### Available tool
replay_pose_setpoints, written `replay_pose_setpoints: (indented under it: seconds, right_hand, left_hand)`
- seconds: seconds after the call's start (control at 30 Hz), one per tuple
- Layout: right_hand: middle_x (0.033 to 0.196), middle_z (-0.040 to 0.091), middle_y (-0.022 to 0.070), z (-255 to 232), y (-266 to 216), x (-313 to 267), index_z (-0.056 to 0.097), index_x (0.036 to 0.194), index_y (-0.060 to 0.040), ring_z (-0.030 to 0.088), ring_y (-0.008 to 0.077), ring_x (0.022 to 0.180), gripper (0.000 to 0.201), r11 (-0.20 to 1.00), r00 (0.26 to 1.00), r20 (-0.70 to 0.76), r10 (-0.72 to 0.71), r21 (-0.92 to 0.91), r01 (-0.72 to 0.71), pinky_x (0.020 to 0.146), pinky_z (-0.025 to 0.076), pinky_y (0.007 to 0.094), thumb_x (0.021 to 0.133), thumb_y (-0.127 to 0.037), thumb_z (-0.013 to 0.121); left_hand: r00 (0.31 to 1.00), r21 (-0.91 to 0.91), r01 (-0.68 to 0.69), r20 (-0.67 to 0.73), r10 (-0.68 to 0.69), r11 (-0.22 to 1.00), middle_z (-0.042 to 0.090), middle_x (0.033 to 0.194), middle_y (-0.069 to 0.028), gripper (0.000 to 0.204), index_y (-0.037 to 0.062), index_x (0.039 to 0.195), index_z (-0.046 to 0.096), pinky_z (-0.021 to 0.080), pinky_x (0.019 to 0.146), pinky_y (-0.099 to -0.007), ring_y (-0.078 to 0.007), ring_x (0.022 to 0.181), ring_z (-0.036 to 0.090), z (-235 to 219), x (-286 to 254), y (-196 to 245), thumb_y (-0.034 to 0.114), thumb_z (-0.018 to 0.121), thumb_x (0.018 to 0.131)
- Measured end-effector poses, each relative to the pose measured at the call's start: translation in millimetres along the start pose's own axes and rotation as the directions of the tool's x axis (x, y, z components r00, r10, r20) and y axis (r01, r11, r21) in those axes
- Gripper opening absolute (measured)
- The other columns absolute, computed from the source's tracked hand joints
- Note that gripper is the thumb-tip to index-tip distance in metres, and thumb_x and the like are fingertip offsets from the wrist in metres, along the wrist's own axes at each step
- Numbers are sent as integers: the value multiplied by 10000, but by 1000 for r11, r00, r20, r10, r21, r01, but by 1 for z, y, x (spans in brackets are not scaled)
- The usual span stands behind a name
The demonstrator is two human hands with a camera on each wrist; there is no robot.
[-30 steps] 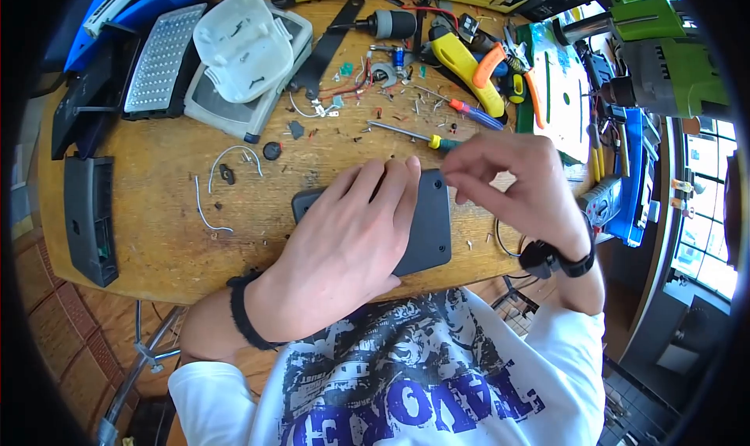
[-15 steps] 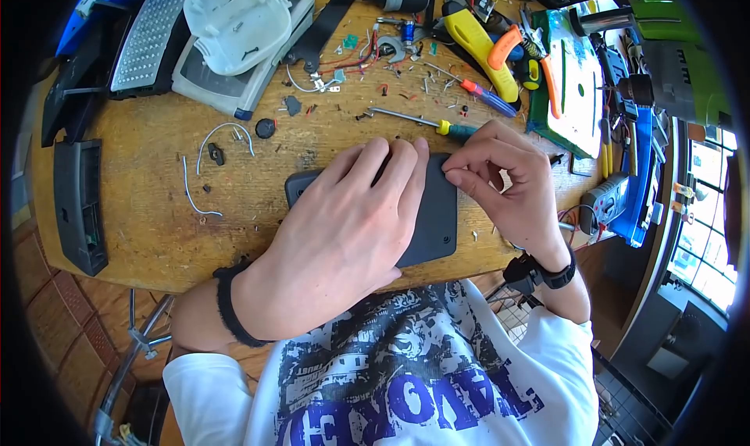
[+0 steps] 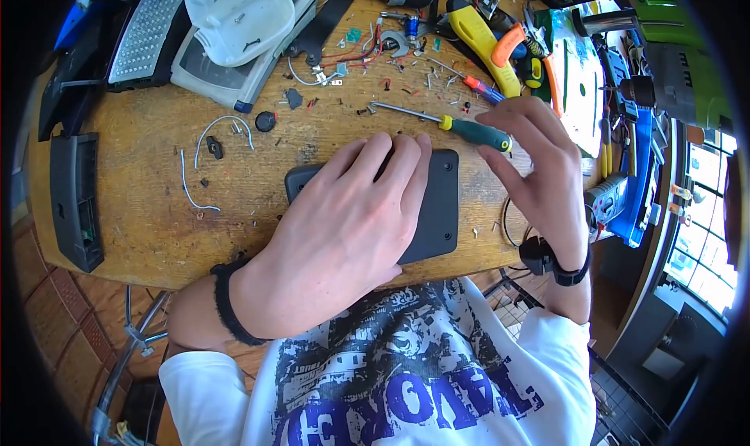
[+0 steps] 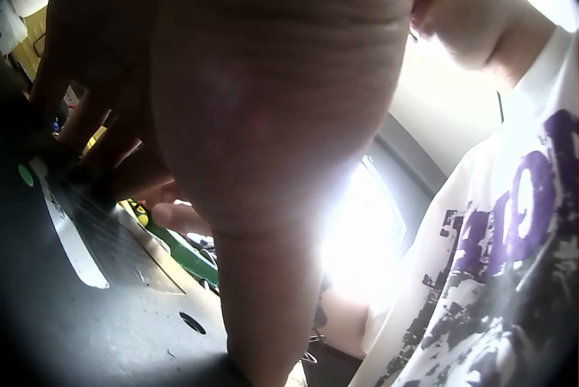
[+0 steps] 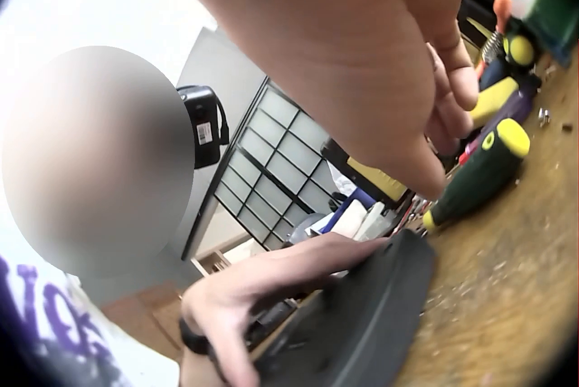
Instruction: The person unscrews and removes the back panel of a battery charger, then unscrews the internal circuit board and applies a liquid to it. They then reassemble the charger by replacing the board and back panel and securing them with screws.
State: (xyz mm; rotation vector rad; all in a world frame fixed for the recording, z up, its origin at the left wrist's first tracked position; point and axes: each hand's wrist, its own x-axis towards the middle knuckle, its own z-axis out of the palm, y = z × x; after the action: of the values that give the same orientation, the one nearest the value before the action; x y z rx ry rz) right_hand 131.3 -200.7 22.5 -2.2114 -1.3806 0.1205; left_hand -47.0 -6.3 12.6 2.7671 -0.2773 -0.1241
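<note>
A flat black plastic case point(image 3: 437, 204) with recessed screw holes at its corners lies near the table's front edge. My left hand point(image 3: 344, 219) spans and holds it, thumb along the near edge, fingers reaching over the far edge. In the left wrist view a white label strip point(image 4: 77, 247) shows on the case's dark surface. Beyond the case's right corner lies a green-and-yellow screwdriver point(image 3: 478, 133), its shaft pointing left. My right hand point(image 3: 543, 161) hovers by the handle end with thumb and fingers apart, nothing between them.
Loose screws and wire bits lie behind the case. A red-and-blue screwdriver point(image 3: 484, 88), orange-handled pliers point(image 3: 509, 44) and a translucent plastic tray point(image 3: 238, 24) sit farther back. On the left are a black plastic part point(image 3: 74, 200) and white wires point(image 3: 187, 182); at right stands a multimeter point(image 3: 605, 196).
My right hand was pinched at the case's far right corner half a second ago; it has moved right and its thumb and fingers have spread beside the screwdriver handle. My left hand stays on the case.
</note>
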Motion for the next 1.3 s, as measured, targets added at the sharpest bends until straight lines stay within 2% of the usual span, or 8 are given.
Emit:
replay_pose_setpoints:
  seconds: [0.07,0.2,0.37,0.47,0.67,0.97,1.13,1.3]
  right_hand:
    - [1055,684,147,-1,6,-1,730,1126,-15,666,375,912,296,973,992,114,-58,-215,81,849,558,460,850,-18,839]
    - [1032,676,156,0,8,-1,708,1148,-2,660,373,929,296,976,990,136,-37,-207,65,870,554,459,876,-34,819]
    - [1049,763,146,-24,1,-5,744,1158,18,729,281,914,278,988,988,-21,154,26,-153,854,560,362,915,-88,831]
    - [1071,790,146,-50,11,-16,759,1147,37,739,215,913,291,983,995,-93,21,182,-3,841,552,321,911,-111,843]
    - [973,763,136,-64,1,-30,749,1081,63,702,184,860,462,983,980,-179,87,173,-55,774,528,303,914,-352,862]
    - [973,754,134,-67,0,-28,745,1092,68,679,178,846,392,982,976,-215,-44,170,82,755,499,295,939,-283,831]
    - [992,766,138,-59,2,-25,758,1101,54,711,200,877,282,997,975,-222,-14,-80,-4,796,531,300,879,-94,850]
    - [1009,777,126,-48,1,-30,758,1140,13,749,211,889,300,987,982,-156,106,-105,-123,806,569,323,850,10,837]
  left_hand:
    - [1000,4,-8,-3,8,1000,540,1349,-191,1158,-168,1529,430,523,1104,-400,-313,1255,550,-2,0,0,336,995,653]
    - [1000,-35,-9,23,10,999,538,1351,-194,1165,-169,1534,421,522,1105,-404,-316,1250,554,-7,1,-1,336,996,656]
    - [999,-68,-8,32,10,998,534,1356,-197,1174,-173,1543,404,514,1113,-413,-324,1254,550,-8,1,-2,330,993,661]
    - [999,-83,-11,33,14,996,526,1370,-205,1186,-171,1563,376,502,1124,-427,-339,1260,544,-8,-1,-2,312,989,670]
    - [999,-115,-2,51,8,993,506,1417,-222,1208,-161,1596,340,486,1143,-443,-364,1296,530,-8,-1,-1,276,987,674]
    - [999,-99,-4,52,9,995,502,1428,-224,1223,-159,1600,335,478,1159,-448,-369,1319,524,-7,-2,-1,284,989,666]
    - [996,-91,25,83,-18,996,500,1398,-244,1224,-159,1583,352,480,1138,-460,-384,1293,526,-8,0,0,313,997,657]
    - [994,-146,57,101,-43,988,498,1335,-241,1209,-167,1562,366,493,1086,-470,-391,1257,537,-13,1,-1,332,1004,665]
